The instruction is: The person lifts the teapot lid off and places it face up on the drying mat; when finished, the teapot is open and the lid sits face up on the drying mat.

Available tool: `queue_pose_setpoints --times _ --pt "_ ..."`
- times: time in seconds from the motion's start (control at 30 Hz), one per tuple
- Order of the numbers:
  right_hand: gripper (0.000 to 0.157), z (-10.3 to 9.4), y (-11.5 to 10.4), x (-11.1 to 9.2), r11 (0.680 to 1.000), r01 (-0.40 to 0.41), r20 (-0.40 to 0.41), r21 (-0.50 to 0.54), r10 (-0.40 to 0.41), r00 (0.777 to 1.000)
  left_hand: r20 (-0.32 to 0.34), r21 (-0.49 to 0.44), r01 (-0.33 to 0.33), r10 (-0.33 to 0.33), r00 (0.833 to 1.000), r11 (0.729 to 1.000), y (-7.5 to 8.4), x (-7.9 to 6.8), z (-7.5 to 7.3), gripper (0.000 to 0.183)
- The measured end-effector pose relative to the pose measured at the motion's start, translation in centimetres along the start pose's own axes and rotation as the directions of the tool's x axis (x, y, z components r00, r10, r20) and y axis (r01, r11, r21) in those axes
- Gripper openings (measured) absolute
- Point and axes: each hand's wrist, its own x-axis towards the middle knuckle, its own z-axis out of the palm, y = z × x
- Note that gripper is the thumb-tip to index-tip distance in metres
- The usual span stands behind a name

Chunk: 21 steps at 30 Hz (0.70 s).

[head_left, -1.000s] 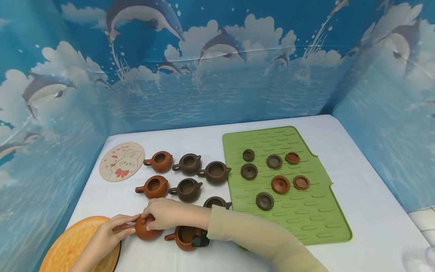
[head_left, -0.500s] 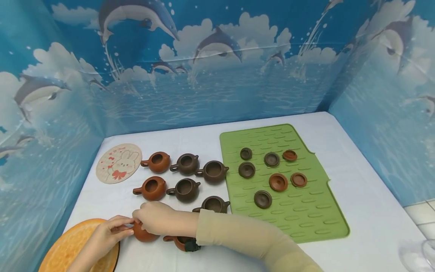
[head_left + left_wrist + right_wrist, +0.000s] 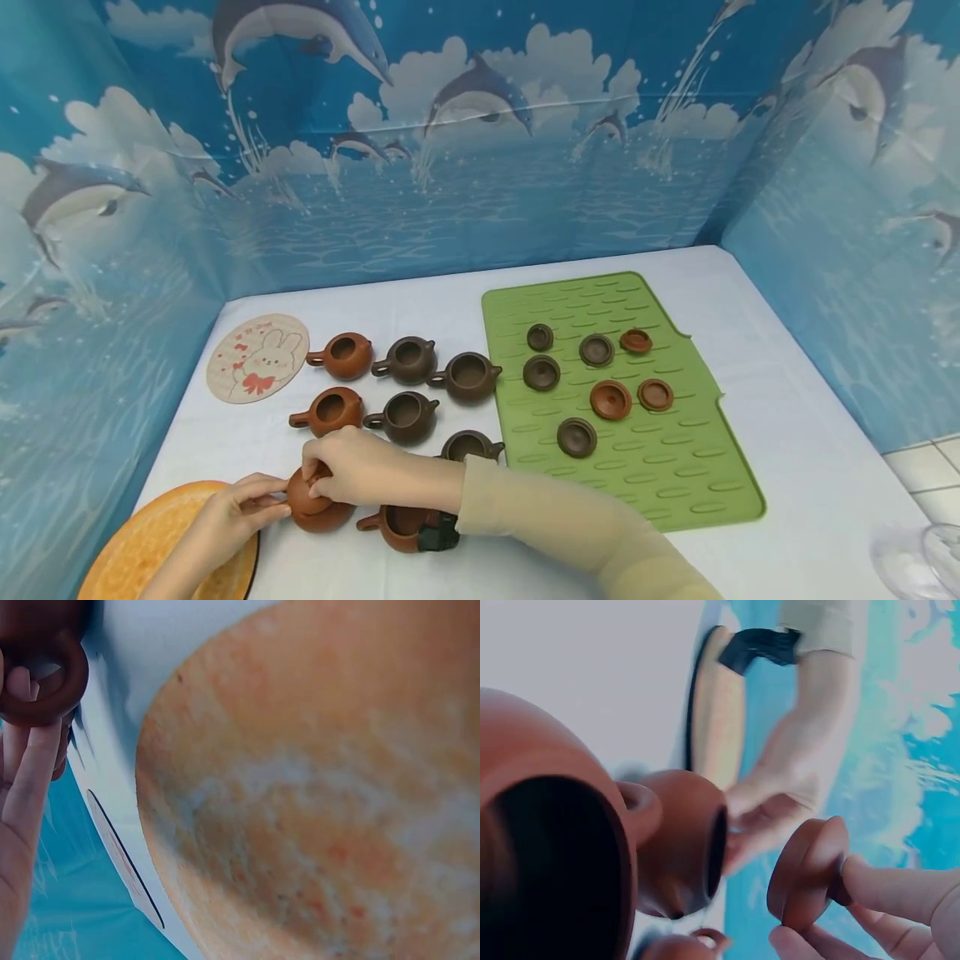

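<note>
My left hand (image 3: 228, 518) pinches the handle (image 3: 71, 679) of a small reddish-brown clay teapot (image 3: 324, 522) at the table's front left. In my right hand (image 3: 363, 468) is a matching lid (image 3: 808, 874), pinched by its knob between thumb and fingers. The right wrist view shows that lid tilted and apart from the teapot, whose dark mouth is uncovered. Close beside stands another reddish-brown teapot (image 3: 405, 525) without a lid, partly hidden by the right wrist's black strap.
Several open teapots, reddish (image 3: 341, 357) and dark brown (image 3: 405, 417), stand in rows behind the hands. On a green mat (image 3: 697, 467) to the right lie several loose lids (image 3: 611, 400). A round orange mat (image 3: 123, 554) lies under the left forearm; a rabbit coaster (image 3: 225, 367) is farther back.
The lid, earlier on the teapot under my right fingers, is now raised and tilted off its mouth. My left hand keeps its place at the handle. The head view has shifted slightly.
</note>
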Motion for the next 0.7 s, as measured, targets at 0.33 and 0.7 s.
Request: queue_pose_setpoints --times 0.33,0.7 --pt "0.011 -4.8 5.3 -7.8 0.883 -0.105 -0.13 0.458 0.183 0.974 0.011 -0.02 0.042 -0.042 0.999 0.999 0.2 -0.1 0.2 0.033" --pt "0.015 -7.3 14.9 -21.4 0.359 -0.074 -0.076 0.93 0.387 0.919 0.002 0.01 0.068 -0.068 0.998 0.998 0.3 0.0 0.3 0.033"
